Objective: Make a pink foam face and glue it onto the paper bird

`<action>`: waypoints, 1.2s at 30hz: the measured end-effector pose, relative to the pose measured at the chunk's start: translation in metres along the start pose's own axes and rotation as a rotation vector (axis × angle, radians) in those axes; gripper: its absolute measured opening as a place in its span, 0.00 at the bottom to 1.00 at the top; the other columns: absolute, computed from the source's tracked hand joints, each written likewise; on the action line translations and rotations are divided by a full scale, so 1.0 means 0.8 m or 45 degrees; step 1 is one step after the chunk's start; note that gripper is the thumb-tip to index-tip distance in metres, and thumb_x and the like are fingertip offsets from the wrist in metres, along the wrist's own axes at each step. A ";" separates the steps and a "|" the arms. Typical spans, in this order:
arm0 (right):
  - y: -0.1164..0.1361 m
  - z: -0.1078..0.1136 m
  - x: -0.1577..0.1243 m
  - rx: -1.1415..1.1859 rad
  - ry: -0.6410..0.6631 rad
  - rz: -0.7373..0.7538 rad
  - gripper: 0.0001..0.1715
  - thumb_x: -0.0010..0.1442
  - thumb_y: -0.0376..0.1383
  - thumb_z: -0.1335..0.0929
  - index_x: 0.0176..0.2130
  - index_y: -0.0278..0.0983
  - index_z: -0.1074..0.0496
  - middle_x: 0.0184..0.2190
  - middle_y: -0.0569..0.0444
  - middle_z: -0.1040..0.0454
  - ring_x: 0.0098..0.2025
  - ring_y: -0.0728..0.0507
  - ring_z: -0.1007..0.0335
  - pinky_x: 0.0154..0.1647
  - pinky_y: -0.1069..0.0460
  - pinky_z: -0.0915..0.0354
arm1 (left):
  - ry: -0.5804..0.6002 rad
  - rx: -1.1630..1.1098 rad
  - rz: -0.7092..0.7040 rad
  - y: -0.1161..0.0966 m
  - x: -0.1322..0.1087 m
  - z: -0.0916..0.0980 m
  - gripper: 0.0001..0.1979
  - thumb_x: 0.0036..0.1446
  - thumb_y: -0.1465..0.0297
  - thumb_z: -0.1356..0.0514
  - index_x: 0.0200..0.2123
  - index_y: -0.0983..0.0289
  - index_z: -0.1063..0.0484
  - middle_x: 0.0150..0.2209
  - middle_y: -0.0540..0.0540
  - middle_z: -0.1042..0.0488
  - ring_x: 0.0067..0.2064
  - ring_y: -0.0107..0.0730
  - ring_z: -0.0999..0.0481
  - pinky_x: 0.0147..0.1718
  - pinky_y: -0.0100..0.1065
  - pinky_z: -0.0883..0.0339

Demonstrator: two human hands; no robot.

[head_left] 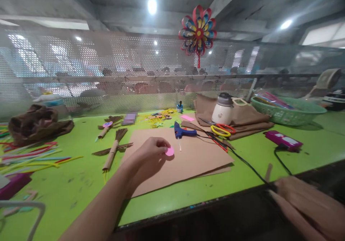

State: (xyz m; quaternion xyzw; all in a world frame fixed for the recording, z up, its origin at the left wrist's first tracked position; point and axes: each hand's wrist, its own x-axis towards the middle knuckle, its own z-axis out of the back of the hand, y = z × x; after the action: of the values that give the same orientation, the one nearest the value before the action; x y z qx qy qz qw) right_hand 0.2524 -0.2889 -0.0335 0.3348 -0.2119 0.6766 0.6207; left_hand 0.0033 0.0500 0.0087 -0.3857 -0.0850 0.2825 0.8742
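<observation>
**Pink disc pinched at the left fingertips, over the brown card**

From my remote seat, the thing that counts is the small pink disc (169, 151). It lies on the brown card sheet (199, 160), near the sheet's middle, and the left hand (150, 150) has its fingertips closed on the disc's near edge, the other fingers curled in above it. I judge the disc thin, very light and bendy, like foam or paper. It would crease under a hard squeeze and could slide on the smooth card, so a soft pinch at the rim, thumb against forefinger, looks like the right hold. A flat press on its face would also keep it in place.

Just beyond the disc, a blue glue gun (183, 131) rests on the far part of the card, nozzle toward the hand. Its black cord (244, 161) trails off to the table's near edge. If the nozzle is hot, I would keep the fingers clear of it.

The right hand (307, 205) is low at that near edge, close to the cord. It is blurred; the fingers look stretched out, but I cannot tell whether they hold anything.

Left of the card lie two brown paper brooms (112, 150) on the green table (81, 183). Further left is a scatter of coloured strips (32, 159). Scissors (221, 130) with yellow and red handles and a white jar (223, 110) sit to the right of the gun.
</observation>
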 end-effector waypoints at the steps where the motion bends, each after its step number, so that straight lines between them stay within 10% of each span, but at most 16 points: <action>1: 0.008 -0.006 0.025 0.049 0.069 0.010 0.06 0.54 0.31 0.33 0.34 0.42 0.29 0.31 0.52 0.25 0.38 0.43 0.29 0.42 0.49 0.35 | 0.021 -0.005 -0.021 -0.003 -0.001 -0.003 0.12 0.60 0.66 0.44 0.43 0.67 0.32 0.40 0.55 0.29 0.38 0.33 0.27 0.37 0.39 0.31; 7: 0.047 -0.097 0.167 0.572 0.394 -0.202 0.08 0.56 0.33 0.36 0.37 0.38 0.29 0.37 0.48 0.27 0.43 0.42 0.33 0.45 0.47 0.38 | 0.074 -0.022 -0.023 -0.001 -0.001 -0.017 0.11 0.60 0.66 0.44 0.43 0.67 0.32 0.39 0.54 0.29 0.36 0.31 0.27 0.34 0.37 0.30; 14: 0.062 -0.197 0.204 0.797 0.555 -0.525 0.04 0.52 0.34 0.34 0.28 0.37 0.37 0.20 0.58 0.30 0.22 0.50 0.34 0.21 0.56 0.39 | 0.003 -0.040 0.098 -0.009 0.000 -0.025 0.10 0.60 0.66 0.44 0.41 0.67 0.32 0.36 0.53 0.29 0.32 0.28 0.27 0.31 0.34 0.30; 25: 0.063 -0.195 0.196 0.852 0.637 -0.615 0.05 0.50 0.30 0.34 0.23 0.37 0.33 0.19 0.59 0.32 0.23 0.50 0.37 0.24 0.55 0.42 | -0.096 0.115 0.146 0.002 0.001 -0.042 0.05 0.56 0.69 0.43 0.33 0.66 0.31 0.28 0.50 0.29 0.29 0.30 0.30 0.26 0.30 0.37; 36: 0.057 -0.208 0.188 0.696 0.618 -0.472 0.06 0.52 0.30 0.35 0.26 0.36 0.29 0.22 0.55 0.27 0.26 0.48 0.33 0.26 0.54 0.40 | -0.036 0.421 -0.224 -0.033 -0.016 -0.043 0.05 0.48 0.67 0.40 0.28 0.62 0.28 0.33 0.52 0.34 0.35 0.34 0.33 0.31 0.31 0.41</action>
State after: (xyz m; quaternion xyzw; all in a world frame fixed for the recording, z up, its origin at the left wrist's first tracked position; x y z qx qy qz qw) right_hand 0.1753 -0.0730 -0.0340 0.3505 0.1923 0.6441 0.6522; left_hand 0.0165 0.0071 0.0052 -0.2238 -0.0832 0.2204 0.9457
